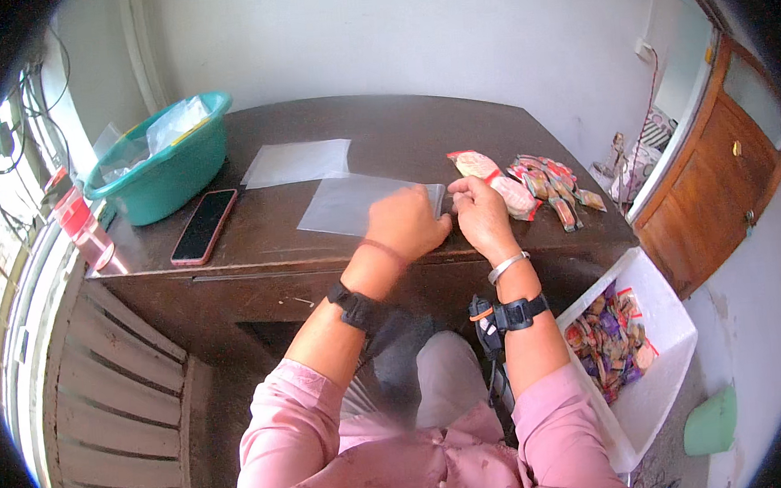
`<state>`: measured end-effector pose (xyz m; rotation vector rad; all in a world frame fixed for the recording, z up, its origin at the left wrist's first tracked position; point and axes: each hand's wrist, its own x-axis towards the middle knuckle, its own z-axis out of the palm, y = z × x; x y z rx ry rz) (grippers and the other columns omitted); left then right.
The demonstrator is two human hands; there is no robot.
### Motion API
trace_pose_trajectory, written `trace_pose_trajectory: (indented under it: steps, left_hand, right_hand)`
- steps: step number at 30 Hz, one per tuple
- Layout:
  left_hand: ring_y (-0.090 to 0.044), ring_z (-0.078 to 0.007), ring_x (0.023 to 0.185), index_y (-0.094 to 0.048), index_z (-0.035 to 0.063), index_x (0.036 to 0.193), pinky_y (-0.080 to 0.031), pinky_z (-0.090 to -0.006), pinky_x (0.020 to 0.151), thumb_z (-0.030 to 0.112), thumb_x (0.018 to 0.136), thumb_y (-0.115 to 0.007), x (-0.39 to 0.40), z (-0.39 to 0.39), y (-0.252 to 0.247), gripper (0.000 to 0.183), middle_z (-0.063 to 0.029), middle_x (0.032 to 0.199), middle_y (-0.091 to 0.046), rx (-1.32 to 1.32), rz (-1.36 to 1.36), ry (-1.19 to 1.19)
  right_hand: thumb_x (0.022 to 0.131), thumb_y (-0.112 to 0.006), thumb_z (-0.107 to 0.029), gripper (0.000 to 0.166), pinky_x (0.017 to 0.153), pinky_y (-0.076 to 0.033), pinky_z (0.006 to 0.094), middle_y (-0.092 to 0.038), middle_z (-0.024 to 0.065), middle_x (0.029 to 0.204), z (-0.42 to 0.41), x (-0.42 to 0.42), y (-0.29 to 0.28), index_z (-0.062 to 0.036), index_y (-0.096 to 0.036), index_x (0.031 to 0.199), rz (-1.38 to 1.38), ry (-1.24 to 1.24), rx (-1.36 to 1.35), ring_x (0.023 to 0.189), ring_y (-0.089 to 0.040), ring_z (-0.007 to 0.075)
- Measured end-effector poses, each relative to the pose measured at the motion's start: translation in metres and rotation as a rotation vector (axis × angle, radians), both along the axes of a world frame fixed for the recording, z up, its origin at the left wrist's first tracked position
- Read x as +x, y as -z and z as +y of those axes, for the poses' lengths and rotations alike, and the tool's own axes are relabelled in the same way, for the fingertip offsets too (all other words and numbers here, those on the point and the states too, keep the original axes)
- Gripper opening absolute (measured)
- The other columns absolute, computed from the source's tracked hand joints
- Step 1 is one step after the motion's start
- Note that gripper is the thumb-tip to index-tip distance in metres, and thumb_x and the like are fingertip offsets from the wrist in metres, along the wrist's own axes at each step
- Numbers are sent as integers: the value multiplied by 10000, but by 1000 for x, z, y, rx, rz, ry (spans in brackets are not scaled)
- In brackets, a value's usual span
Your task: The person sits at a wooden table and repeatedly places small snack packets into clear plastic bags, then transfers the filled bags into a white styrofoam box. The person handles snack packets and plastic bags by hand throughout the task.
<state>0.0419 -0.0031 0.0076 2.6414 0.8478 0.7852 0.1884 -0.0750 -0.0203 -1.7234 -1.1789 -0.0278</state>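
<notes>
My left hand (406, 219) is over the right end of a clear plastic bag (338, 203) lying on the dark wooden desk; its fingers are partly hidden and slightly blurred. Close by, my right hand (479, 212) has bent fingers near the bag's right edge, and whether they pinch it is unclear. Another flat stack of clear plastic bags (298, 162) lies farther back. Just right of my right hand are large packaged snacks in red-edged wrappers (518, 196), and beside them a pile of small wrapped snacks (547, 177).
A smartphone (205, 227) lies left, near a teal basin (165, 170) holding plastic bags and a pink bottle (84, 229). At the desk's right stands a white foam box (666, 361) of wrapped snacks, with a green bucket (710, 422) beyond. A slatted wooden seat (118, 395) stands lower left.
</notes>
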Motion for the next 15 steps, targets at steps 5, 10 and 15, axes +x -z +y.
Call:
trace_pose_trajectory:
  steps: [5,10,15]
  left_hand:
    - [-692,-401,866,-712,24,830,-552,-486,768,288,842,-612,-3,3,-1,283,-229,862,-704,-48,8,-50]
    - [-692,-402,801,-707,1,836,-535,-464,712,299,870,-630,-12,9,5,310,-239,822,-693,-158,-170,-6]
    - [-681,-384,792,-691,-18,832,-526,-464,720,298,884,-616,-16,18,13,328,-236,797,-687,-240,-290,45]
  right_hand:
    - [919,-612,-67,123,713,-518,319,-692,94,804,0,-4,0,-5,-673,1005,-22,60,-12,732,-643,168]
    - [941,-648,-236,234,665,-496,338,-675,94,729,1,-4,0,-9,-693,907,-70,60,9,692,-633,170]
    - [931,-601,-391,389,767,-521,464,-694,210,874,-3,-16,-17,-22,-708,875,-19,-11,-162,856,-672,405]
